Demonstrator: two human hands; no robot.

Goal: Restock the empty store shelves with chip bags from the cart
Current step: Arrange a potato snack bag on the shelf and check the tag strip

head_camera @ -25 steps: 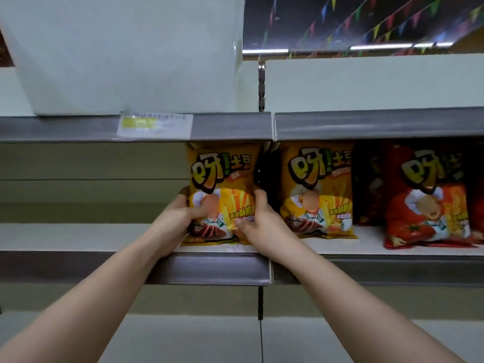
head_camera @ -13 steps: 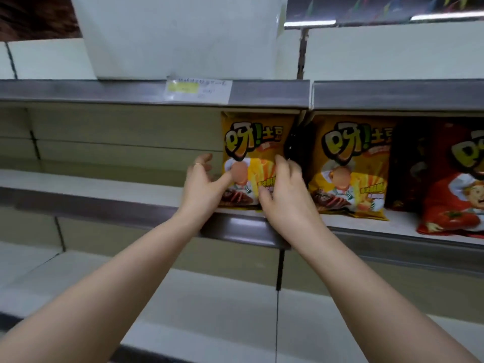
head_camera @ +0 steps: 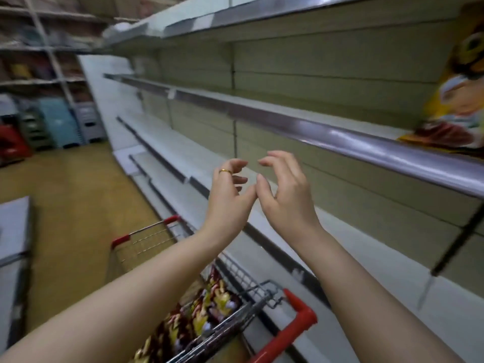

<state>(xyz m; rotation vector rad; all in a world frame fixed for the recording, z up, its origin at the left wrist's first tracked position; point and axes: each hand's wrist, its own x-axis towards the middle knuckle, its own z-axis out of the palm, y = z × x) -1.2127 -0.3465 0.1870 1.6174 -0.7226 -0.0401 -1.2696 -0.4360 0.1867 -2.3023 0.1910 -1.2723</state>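
While left hand (head_camera: 227, 195) and right hand (head_camera: 285, 197) hover empty, fingers loosely curled, before the bare shelves (head_camera: 340, 137), the chip bags (head_camera: 207, 310) lie below in the cart (head_camera: 288, 334), under the left forearm. The row runs along the cart's length. Judgement: left hand nearer; reach goes down and back.

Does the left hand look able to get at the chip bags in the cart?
Probably yes: the left hand holds nothing, and the chip bags lie uncovered in the open-topped cart just below its forearm.
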